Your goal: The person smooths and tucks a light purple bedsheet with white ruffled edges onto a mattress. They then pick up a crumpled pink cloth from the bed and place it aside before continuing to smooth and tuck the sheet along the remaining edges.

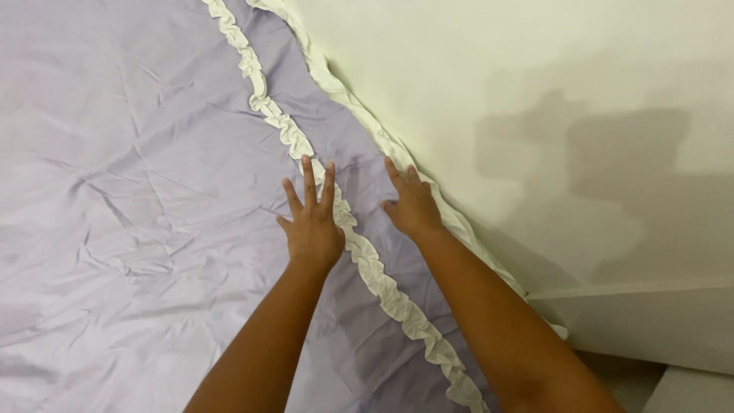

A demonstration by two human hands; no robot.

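Item: lilac bedsheet [138, 191] with white ruffle trim [367, 260], spread over the bed against the wall [535, 92]. My left hand [312, 222] and right hand [411, 205] press flat, fingers released, grasping nothing. Edge lies fairly smooth; centre creases remain.

Pale cream wall [535, 76] w/ shadows; ledge [650, 321] low right.

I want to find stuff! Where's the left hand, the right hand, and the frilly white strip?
left hand [312, 229], head view, back of the hand
right hand [413, 208], head view, back of the hand
white ruffle strip [378, 274], head view, mid-length frill
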